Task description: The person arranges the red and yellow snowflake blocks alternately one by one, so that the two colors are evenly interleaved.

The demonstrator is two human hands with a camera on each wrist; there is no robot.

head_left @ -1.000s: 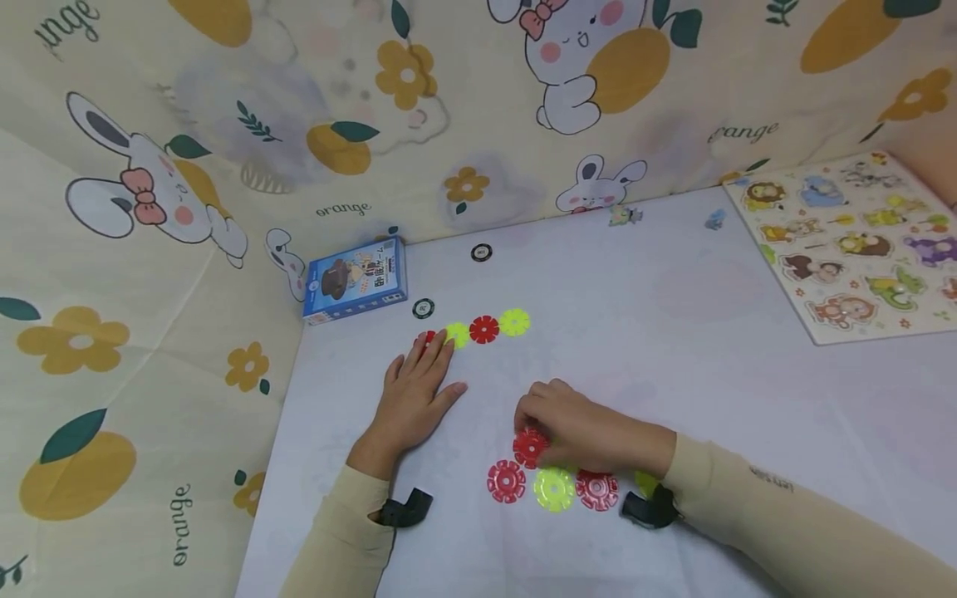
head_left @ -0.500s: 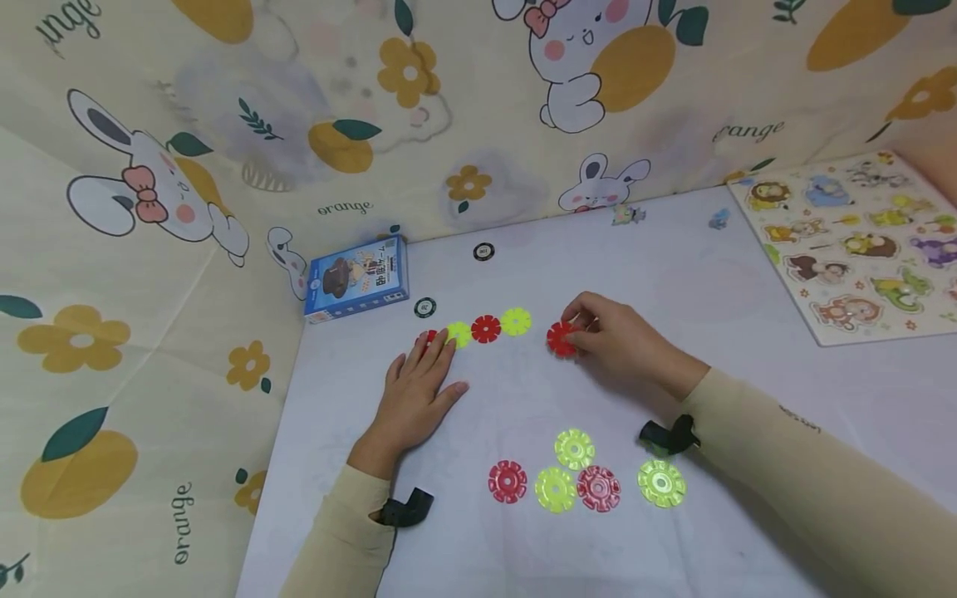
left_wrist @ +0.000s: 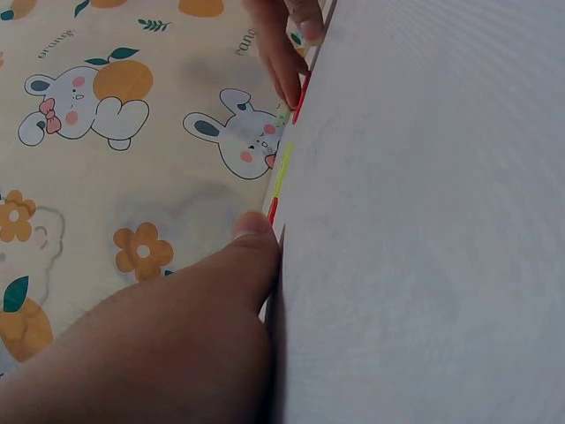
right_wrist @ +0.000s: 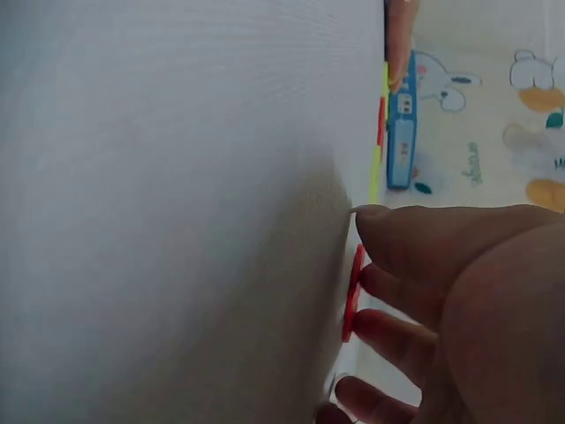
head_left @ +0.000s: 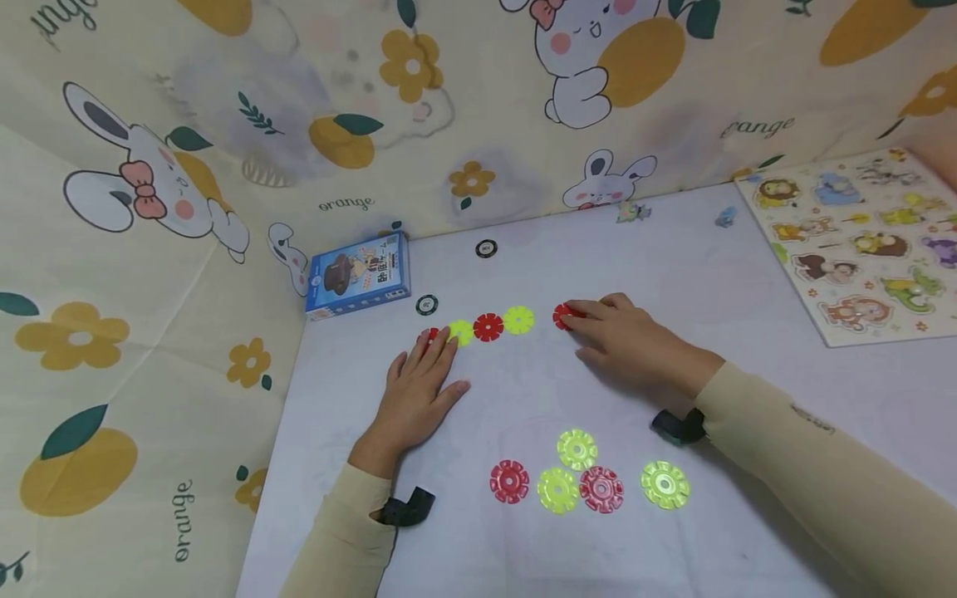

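Observation:
My left hand lies flat, its fingertips on a red notched disc and the edge of a yellow-green disc at the left end of a row. Rightward the row continues with a red disc and a yellow-green disc. Past a small gap, extended fingers of my right hand rest on another red disc, partly covering it. In the right wrist view those fingertips touch this red disc from above, while the thumb stays apart from it.
Nearer the body lie loose red discs and yellow-green discs. A blue box stands at the back left, with black-and-white chips beside it. An animal puzzle board lies at the right, small puzzle pieces near the wall.
My right hand picked up a red disc from the near group, carried it to the row's right end, and has changed from pinching it to pressing fingertips on it. The left hand stayed still.

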